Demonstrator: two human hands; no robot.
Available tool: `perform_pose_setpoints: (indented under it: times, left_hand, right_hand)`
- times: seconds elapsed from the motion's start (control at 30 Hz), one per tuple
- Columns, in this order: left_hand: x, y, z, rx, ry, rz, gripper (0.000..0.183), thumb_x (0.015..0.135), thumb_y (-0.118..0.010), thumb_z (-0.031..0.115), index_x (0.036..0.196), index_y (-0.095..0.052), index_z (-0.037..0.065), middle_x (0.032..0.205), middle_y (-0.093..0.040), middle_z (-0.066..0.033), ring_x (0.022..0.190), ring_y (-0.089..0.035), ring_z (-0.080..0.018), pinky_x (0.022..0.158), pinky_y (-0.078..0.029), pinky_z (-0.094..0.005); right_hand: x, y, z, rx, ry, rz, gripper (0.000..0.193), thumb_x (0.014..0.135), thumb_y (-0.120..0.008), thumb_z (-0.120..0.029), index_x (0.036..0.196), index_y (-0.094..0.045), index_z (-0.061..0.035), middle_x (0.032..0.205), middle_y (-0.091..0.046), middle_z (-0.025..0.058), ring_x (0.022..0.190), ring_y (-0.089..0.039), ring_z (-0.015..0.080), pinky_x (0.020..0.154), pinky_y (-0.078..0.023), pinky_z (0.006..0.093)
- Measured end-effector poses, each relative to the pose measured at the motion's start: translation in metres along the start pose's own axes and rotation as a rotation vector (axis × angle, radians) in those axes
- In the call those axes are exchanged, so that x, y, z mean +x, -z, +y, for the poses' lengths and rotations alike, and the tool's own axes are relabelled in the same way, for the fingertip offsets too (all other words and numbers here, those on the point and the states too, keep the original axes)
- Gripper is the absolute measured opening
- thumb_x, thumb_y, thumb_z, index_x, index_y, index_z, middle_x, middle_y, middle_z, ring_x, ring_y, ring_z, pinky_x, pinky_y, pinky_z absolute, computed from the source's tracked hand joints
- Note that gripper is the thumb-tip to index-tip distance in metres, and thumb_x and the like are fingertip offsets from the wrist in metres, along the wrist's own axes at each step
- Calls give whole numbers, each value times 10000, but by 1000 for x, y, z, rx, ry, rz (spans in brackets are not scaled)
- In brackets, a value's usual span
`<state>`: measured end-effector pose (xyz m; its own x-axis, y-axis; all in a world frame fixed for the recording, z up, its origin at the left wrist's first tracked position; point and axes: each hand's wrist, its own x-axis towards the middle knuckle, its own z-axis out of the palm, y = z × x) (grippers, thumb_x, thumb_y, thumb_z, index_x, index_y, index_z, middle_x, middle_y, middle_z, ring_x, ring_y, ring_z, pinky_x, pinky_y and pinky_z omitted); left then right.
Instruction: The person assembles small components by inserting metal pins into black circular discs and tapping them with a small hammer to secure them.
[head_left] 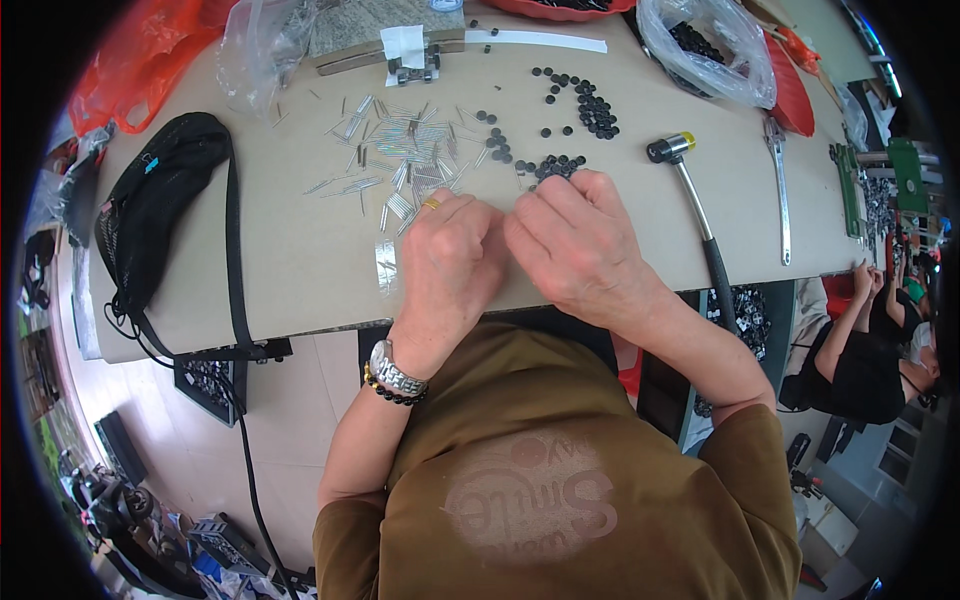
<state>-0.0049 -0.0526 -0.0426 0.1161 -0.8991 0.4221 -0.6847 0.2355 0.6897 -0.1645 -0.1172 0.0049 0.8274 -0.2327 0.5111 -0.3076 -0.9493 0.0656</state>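
Both my hands meet over the table's near edge, fingers curled in and almost touching. My left hand, with a ring and a wristwatch, is closed in a pinch; its fingertips are hidden. My right hand is also closed, knuckles up. Whatever lies between the fingers cannot be made out. Ahead of my left hand spreads a loose pile of thin metal pins. Small round black parts lie in clusters beyond my right hand, one cluster close to its fingers. A clear plastic strip is beside my left wrist.
A mallet with a black grip and a wrench lie at right. A black bag with a strap is at left. At the back are a small metal fixture, an orange-red bag and a clear bag. Another person sits far right.
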Motion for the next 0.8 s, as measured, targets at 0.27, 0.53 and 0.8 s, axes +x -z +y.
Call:
perform_pose_setpoints:
  times: [0.27,0.53,0.8]
  left_hand:
    - [0,2,3,-32,17,15,115,715,-775,-32,774,-701,33,723,-639,-121,711,-604,-326,675,-493,-412]
    - [1,3,5,-66,45,17,74,735,-772,-21,770,-726,26,718,-651,-117,691,-603,-319,689,-495,-406]
    - [1,3,4,-55,45,9,100,709,-741,-48,758,-685,19,702,-619,-127,697,-592,-330,673,-488,-413]
  right_hand:
    - [-11,-9,5,156,-192,62,119,737,-717,-121,831,-652,-88,805,-589,27,803,-564,217,723,-412,372]
    - [-13,-11,-1,661,-659,92,110,790,-724,-12,883,-697,-65,800,-668,90,798,-652,282,722,-525,383]
    - [-10,-10,-1,628,-563,40,115,800,-760,-28,907,-728,-57,862,-669,77,838,-643,285,728,-543,379]
